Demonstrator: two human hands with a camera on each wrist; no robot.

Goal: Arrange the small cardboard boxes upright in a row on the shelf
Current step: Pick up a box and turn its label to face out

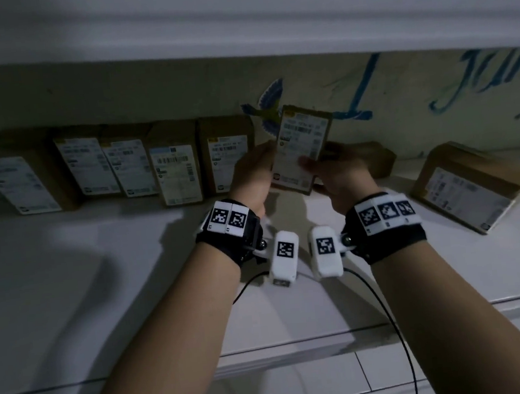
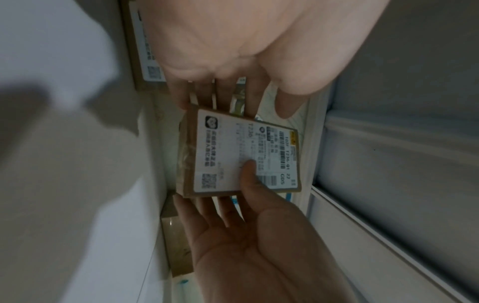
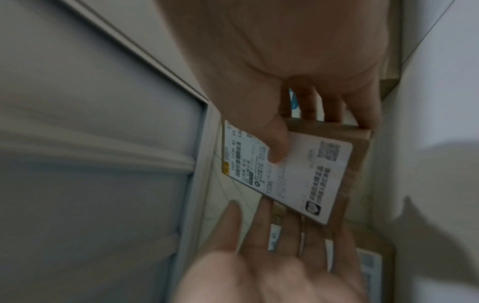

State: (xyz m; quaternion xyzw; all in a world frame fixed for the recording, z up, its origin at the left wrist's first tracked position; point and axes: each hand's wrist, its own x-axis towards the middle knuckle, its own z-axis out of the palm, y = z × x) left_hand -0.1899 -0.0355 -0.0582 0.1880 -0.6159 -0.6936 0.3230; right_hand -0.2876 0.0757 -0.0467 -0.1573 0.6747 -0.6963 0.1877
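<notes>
Holding one small box [image 1: 303, 148] w/ both hands at frame center, just right of the upright row [image 1: 116, 166]. My right hand [image 1: 339, 173] pinches it, thumb on the label, fingers behind; left hand [image 1: 255, 175] steadies its other edge, fingers straight. I'd set it down vertical, snug vs. the last box, label facing out. Two more boxes [image 1: 470, 186] lie flat on the shelf [image 1: 102, 291], right side.

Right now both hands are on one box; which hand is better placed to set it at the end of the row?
Probably the right hand: its thumb pinches the held box. The left hand sits between it and the row's last box, so it should withdraw.
</notes>
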